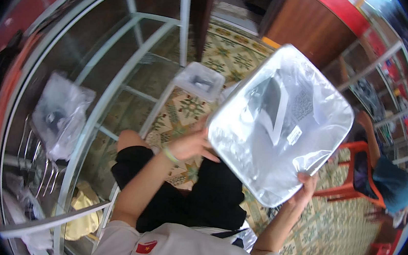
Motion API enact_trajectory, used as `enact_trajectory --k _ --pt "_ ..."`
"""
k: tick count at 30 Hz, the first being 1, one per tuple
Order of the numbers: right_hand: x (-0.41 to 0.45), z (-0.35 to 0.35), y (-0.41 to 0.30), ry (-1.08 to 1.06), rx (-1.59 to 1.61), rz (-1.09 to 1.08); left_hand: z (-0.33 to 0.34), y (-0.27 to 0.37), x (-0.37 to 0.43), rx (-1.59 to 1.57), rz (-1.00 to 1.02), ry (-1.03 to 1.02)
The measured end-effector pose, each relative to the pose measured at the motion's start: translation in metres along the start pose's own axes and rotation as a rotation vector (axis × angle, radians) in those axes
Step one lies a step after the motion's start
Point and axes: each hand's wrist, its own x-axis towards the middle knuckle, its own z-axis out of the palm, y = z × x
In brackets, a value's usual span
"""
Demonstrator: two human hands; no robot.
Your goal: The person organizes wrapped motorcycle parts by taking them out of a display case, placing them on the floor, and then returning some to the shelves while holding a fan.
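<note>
A large rectangular metal tray or lid-like container [249,157], wrapped in clear plastic with a small white label, is tilted in front of my lap. My right hand [305,189] grips its lower right edge, thumb on top. At its left corner is my left hand [193,143], fingers spread; whether it bears on the edge is blurred. A clear plastic container [199,79] with a dark item inside rests on the patterned tile floor beyond my knees.
Left of me stands a glass display case with a metal frame [95,131], holding a plastic-wrapped item [61,113] and a yellow bundle [83,211]. At right, a person [394,182] sits on an orange plastic chair [350,175] near glass shelves [392,120]. A wooden cabinet [310,19] stands ahead.
</note>
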Motion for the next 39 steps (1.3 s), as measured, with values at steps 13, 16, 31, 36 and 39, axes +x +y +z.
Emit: enact_trajectory --k 13,16,31,36,39 --pt "0.041 0.116 0.084 -0.596 -0.064 0.205 -0.045 -0.032 -0.099 -0.177 0.179 0.603" --pt "0.054 0.121 0.091 -0.643 0.027 0.137 -0.05 -0.025 -0.097 -0.233 0.285 0.642" --pt "0.014 0.029 0.188 -0.432 0.077 0.623 -0.154 0.124 -0.078 -0.453 0.914 0.806" --pt "0.024 0.031 0.194 -0.389 0.136 0.669 -0.19 0.156 -0.08 -0.52 1.012 0.925" --pt "0.021 0.029 0.194 -0.361 0.18 0.607 -0.231 0.185 -0.1 -0.667 1.016 0.914"
